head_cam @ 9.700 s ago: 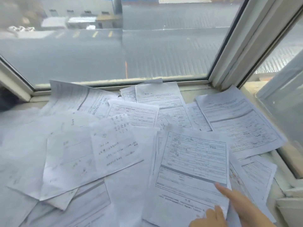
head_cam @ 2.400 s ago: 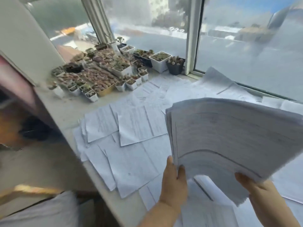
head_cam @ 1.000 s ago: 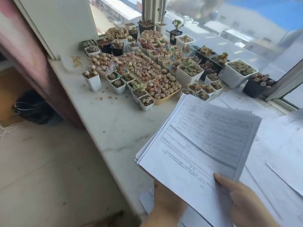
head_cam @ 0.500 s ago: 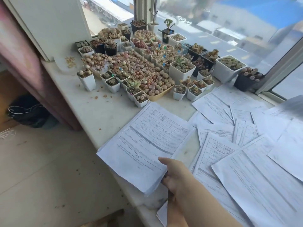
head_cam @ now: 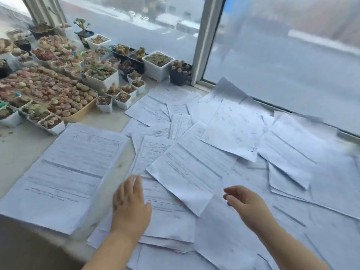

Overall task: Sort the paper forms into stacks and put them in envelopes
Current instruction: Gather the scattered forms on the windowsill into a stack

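Note:
A stack of printed forms [head_cam: 66,172] lies on the marble sill at the left, its near corner over the front edge. Right of it, several loose white forms [head_cam: 224,145] overlap in a wide spread across the sill. My left hand [head_cam: 130,203] lies flat, fingers straight, on a form just right of the stack. My right hand [head_cam: 243,201] hovers over the loose sheets with its fingers loosely curled and nothing in it. No envelope is in view.
Several small pots of succulents [head_cam: 64,82] crowd the sill's left and back. A window frame post [head_cam: 206,39] rises behind the papers, with glass along the back. The sill's front edge [head_cam: 39,227] drops to the floor at lower left.
The stack that my hands carried now lies on the sill, let go. My left hand has moved right onto a loose form, and my right hand has come into view over the spread.

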Tool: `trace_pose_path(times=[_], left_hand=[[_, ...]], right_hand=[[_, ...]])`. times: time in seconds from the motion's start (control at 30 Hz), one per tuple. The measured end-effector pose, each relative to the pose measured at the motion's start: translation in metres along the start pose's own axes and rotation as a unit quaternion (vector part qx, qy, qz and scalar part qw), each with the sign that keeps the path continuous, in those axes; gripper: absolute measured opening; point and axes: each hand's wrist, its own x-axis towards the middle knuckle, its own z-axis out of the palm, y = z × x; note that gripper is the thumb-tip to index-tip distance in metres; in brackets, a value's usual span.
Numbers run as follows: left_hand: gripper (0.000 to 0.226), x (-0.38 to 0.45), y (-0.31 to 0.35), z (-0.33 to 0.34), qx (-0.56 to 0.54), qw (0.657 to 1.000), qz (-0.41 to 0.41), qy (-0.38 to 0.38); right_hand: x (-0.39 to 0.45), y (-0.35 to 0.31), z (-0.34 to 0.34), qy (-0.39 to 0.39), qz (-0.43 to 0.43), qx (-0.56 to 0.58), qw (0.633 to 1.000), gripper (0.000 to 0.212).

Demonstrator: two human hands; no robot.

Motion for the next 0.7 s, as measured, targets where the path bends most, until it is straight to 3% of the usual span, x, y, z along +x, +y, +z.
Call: trace_pose_path(times=[0.17,0.33,0.47,0.57,0.7], left_hand=[[0.079,-0.019,0.107,0.036,-0.034,0.982,0.153,0.108],[0.06,-0.059,0.242,0.082,-0.089,0.962,0.253,0.04],[0.052,-0.089,0.333,0.107,-0.14,0.952,0.27,-0.026],[0.059,-0.098,0.378,0.119,-0.167,0.955,0.225,-0.095],[0.089,-0.1,0.401,0.127,-0.043,0.977,0.138,-0.154]], right_hand=[[-0.023,0.121,-0.143,0.141,0.053,0.037,0.988,0.015],[-0.053,0.222,-0.239,0.221,0.103,0.051,0.968,0.011],[-0.065,0.278,-0.283,0.238,0.127,0.068,0.961,0.014],[-0.064,0.306,-0.298,0.245,0.146,0.078,0.955,0.018],[-0.061,0.318,-0.285,0.204,0.174,0.092,0.959,0.032]])
